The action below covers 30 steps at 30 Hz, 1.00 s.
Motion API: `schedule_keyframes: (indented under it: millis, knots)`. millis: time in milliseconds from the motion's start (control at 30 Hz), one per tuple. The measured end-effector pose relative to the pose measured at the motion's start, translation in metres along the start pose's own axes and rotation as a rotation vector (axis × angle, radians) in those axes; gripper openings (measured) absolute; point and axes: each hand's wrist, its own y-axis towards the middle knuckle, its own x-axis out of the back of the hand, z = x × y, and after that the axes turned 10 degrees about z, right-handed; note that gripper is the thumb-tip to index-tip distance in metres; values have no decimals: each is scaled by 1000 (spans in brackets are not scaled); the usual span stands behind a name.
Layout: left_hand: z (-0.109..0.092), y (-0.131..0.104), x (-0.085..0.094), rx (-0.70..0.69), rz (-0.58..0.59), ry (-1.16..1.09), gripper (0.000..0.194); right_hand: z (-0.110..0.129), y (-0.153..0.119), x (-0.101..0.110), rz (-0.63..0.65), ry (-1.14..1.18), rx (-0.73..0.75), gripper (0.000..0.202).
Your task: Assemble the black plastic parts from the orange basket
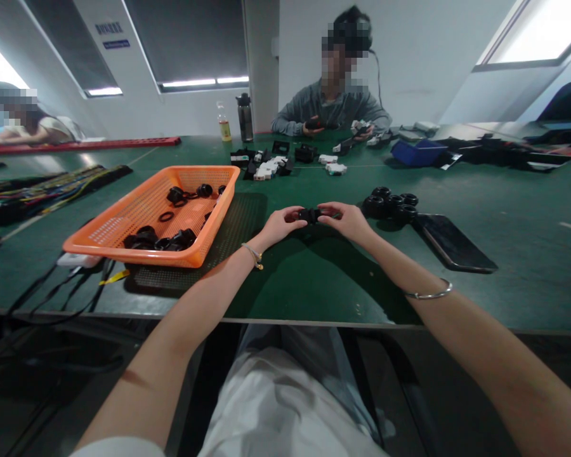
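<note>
Between my two hands, above the green table, is a small black part; its exact kind is too small to make out. My left hand pinches its left end with thumb and fingers. From the other side, my right hand grips the right end. Just beyond my right hand lies a cluster of round black parts. Left of my hands, an orange plastic basket holds several black cylindrical parts and a loose black ring.
A phone lies right of the black cluster. White and black pieces sit farther back, near a bottle and a dark flask. A co-worker sits opposite. Wire bundles and cables lie at left; a blue bin stands back right.
</note>
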Motion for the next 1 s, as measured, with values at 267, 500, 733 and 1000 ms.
schedule_keyframes:
  millis: [267,500,733,1000]
  knots:
    - [0,1,-1,3,3,15,49,-1,-1,-2,19,33,14,27]
    - [7,3,-1,3,3,-16,49,-3,0,1,88,128,12,37]
    - [7,3,0,-7,8,-12,48,-4,0,3,79,125,0,35]
    - [8,2,1,-37,18,17,49,-2,0,3,70,53,2,29]
